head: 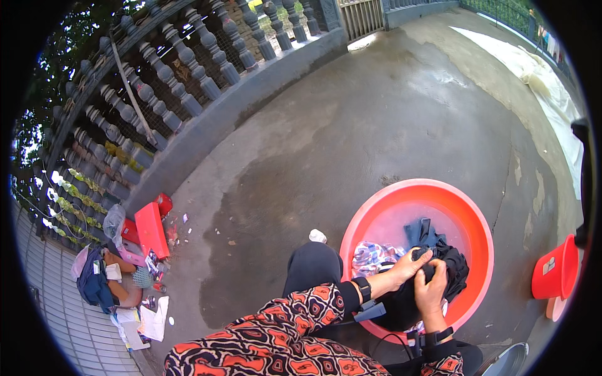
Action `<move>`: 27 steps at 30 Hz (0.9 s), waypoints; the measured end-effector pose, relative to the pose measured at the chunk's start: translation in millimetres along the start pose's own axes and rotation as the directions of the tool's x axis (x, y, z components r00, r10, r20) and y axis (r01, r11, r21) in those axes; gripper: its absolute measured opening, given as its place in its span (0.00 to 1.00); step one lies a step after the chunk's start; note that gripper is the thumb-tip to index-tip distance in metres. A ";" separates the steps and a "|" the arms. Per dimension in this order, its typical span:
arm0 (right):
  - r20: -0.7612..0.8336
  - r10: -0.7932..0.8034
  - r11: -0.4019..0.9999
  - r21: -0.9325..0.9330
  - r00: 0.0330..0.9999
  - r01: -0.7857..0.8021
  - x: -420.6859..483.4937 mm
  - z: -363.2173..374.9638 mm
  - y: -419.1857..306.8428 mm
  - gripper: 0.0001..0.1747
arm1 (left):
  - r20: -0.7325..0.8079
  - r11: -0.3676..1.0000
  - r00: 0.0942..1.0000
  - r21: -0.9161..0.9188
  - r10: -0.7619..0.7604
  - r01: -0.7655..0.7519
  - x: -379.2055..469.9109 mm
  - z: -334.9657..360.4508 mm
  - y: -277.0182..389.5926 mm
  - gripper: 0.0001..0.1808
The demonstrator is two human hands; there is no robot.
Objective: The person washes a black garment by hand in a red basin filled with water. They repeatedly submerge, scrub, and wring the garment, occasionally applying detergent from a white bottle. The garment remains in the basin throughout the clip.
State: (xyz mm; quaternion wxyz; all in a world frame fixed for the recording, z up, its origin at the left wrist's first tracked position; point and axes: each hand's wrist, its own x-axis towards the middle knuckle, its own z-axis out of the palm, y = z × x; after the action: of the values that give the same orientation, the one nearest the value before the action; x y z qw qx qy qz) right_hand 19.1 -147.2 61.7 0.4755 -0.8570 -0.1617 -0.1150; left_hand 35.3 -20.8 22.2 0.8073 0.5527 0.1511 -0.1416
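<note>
A round red plastic basin holding cloudy water sits on the concrete in front of me. My left hand and my right hand are close together over its near half, both gripping a bunched black garment. Part of that garment is hidden by my hands and wrists. Just beyond them, more black cloth and a dark blue cloth rise from the water. A plaid cloth lies to the left, against the basin wall.
A white bottle is beyond my left knee. On the right stands a red bucket; a metal basin rim shows at lower right. Boxes, papers and litter lie left, near a balustrade. The concrete floor is wet.
</note>
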 end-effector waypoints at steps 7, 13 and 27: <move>0.028 0.030 0.998 0.051 0.999 -0.031 6.8 17.5 13.6 0.17 | -0.062 0.950 0.951 -0.097 -0.304 0.297 -3.0 17.9 -22.1 0.27; -0.110 0.264 0.959 -0.074 0.958 -0.272 3.5 15.1 23.2 0.16 | -0.031 0.963 0.964 0.043 -0.263 0.265 -4.6 20.2 -38.1 0.26; -0.077 0.245 0.969 0.042 0.966 -0.243 -7.7 24.5 20.8 0.18 | -0.021 0.964 0.964 -0.007 -0.266 0.265 -12.0 8.5 -30.0 0.28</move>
State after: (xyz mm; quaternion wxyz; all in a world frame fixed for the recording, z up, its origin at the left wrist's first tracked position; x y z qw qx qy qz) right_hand 21.1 -137.9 30.1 0.5061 -0.8572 -0.0371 -0.0879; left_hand 13.2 -38.4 4.4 0.7805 0.5273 0.2328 -0.2422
